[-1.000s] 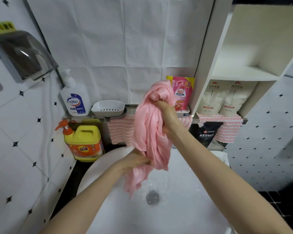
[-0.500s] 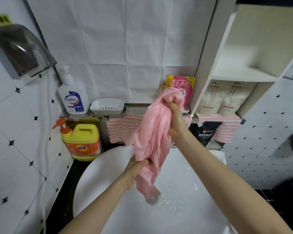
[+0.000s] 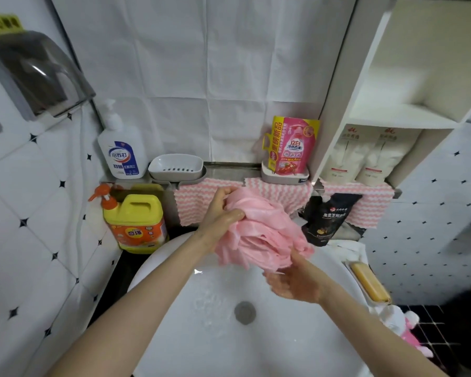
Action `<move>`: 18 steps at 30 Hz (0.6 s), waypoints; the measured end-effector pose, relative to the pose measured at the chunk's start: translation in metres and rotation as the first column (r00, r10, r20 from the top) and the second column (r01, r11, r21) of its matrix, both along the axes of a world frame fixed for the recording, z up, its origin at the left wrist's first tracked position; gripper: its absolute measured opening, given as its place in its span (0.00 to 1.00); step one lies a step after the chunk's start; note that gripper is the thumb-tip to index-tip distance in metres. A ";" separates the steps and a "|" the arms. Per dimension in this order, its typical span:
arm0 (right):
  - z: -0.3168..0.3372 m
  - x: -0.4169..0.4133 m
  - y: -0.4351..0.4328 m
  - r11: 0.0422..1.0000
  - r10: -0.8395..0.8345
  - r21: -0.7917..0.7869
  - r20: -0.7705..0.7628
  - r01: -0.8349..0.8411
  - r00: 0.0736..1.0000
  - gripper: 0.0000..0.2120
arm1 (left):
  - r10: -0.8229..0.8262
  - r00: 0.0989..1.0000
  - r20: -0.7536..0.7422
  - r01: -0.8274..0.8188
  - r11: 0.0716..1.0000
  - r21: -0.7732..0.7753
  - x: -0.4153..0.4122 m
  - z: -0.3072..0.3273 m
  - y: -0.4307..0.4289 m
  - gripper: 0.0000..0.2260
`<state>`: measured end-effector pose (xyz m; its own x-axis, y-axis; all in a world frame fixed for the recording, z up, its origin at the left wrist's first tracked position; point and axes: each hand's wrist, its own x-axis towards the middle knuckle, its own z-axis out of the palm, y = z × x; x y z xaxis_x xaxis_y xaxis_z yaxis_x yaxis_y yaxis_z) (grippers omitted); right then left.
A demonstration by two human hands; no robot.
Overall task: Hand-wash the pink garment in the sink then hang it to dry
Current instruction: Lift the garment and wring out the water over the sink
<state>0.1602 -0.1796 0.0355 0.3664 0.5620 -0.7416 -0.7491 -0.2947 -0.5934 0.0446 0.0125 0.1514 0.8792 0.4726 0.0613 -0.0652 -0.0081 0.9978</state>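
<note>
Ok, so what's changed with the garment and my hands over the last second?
The pink garment, earlier hanging long from the raised right hand, is now bunched up over the sink. The left hand moved up and grips its top; the right hand dropped to its lower edge, grip unclear. The yellow detergent jug stays put.

Left hand (image 3: 220, 214) grips bunched pink garment (image 3: 259, 235) over sink (image 3: 201, 338), right hand (image 3: 294, 285) touching underneath.
</note>
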 end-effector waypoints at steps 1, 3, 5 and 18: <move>0.007 0.000 -0.005 0.972 0.194 -0.157 0.104 -0.177 0.975 0.34 | -0.013 1.000 -0.006 0.014 0.999 0.035 0.003 0.005 0.000 0.24; 0.025 0.006 -0.012 0.769 0.544 -0.563 0.330 -0.301 0.772 0.30 | -0.032 0.999 -0.029 0.035 0.990 0.137 0.007 0.012 0.001 0.24; 0.048 0.013 -0.015 0.704 0.631 -0.707 0.576 -0.071 0.520 0.19 | -0.074 0.994 -0.076 0.090 0.969 0.232 0.011 0.016 0.004 0.23; 0.108 -0.014 0.070 0.964 0.047 0.052 0.933 -0.262 0.358 0.37 | -0.212 0.921 -0.328 0.329 0.874 0.357 0.014 0.013 0.029 0.34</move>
<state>0.1466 -0.1098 0.1438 0.6489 0.7535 0.1058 0.3410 -0.1636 -0.9257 0.0591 0.0415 0.1645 0.9776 0.1999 -0.0658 0.1477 -0.4288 0.8912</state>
